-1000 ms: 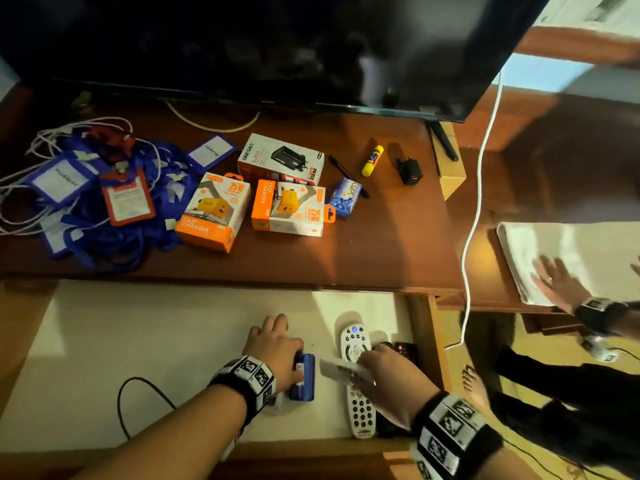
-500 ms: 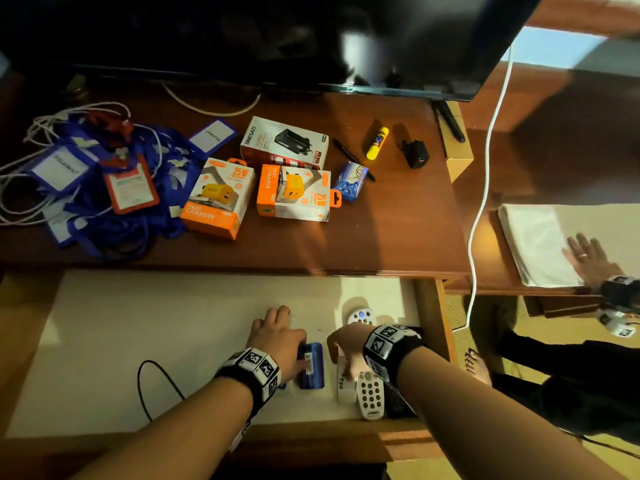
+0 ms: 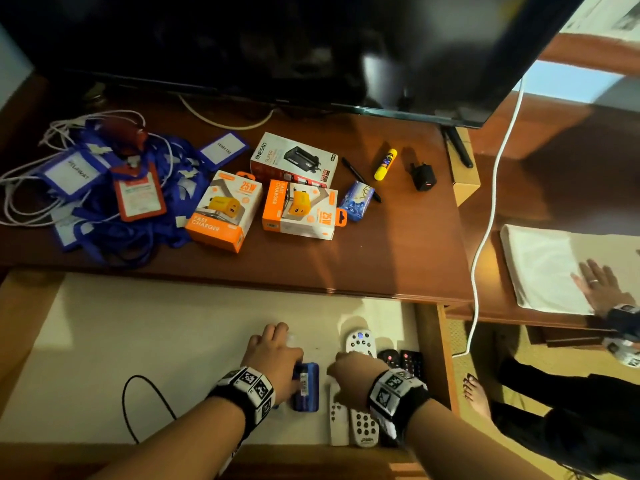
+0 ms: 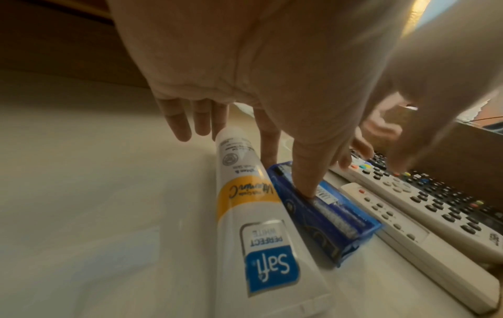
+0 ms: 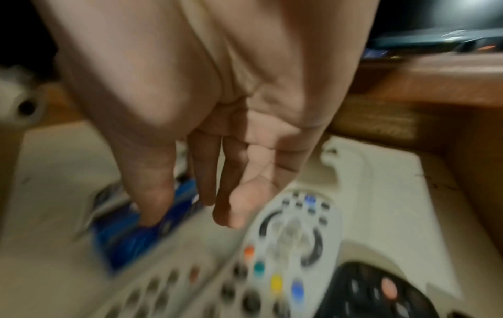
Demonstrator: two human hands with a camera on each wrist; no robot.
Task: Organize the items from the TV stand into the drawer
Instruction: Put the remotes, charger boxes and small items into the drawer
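The open drawer [image 3: 156, 341] holds a white cream tube [image 4: 253, 215], a blue packet [image 3: 305, 388], a slim white remote [image 3: 337, 424], a larger white remote [image 3: 360, 342] and black remotes [image 3: 403, 362]. My left hand [image 3: 273, 355] lies over the tube and packet with straight fingers, and its thumb [image 4: 307, 182] presses on the blue packet [image 4: 326, 215]. Over the white remotes hovers my right hand [image 3: 351, 372], its fingers [image 5: 239, 206] straight and holding nothing. The right wrist view is blurred.
The TV stand top [image 3: 381, 258] carries two orange charger boxes [image 3: 221, 209], a white charger box [image 3: 294, 159], blue lanyards [image 3: 97, 188], a blue pouch [image 3: 356, 200], a pen, a yellow glue stick [image 3: 385, 164] and a black adapter [image 3: 423, 174]. Another person's hand [image 3: 597, 284] rests on a white towel at right.
My right hand carried the slim white remote down, laid it beside the larger white remote and let it go. The left hand stayed on the blue packet.
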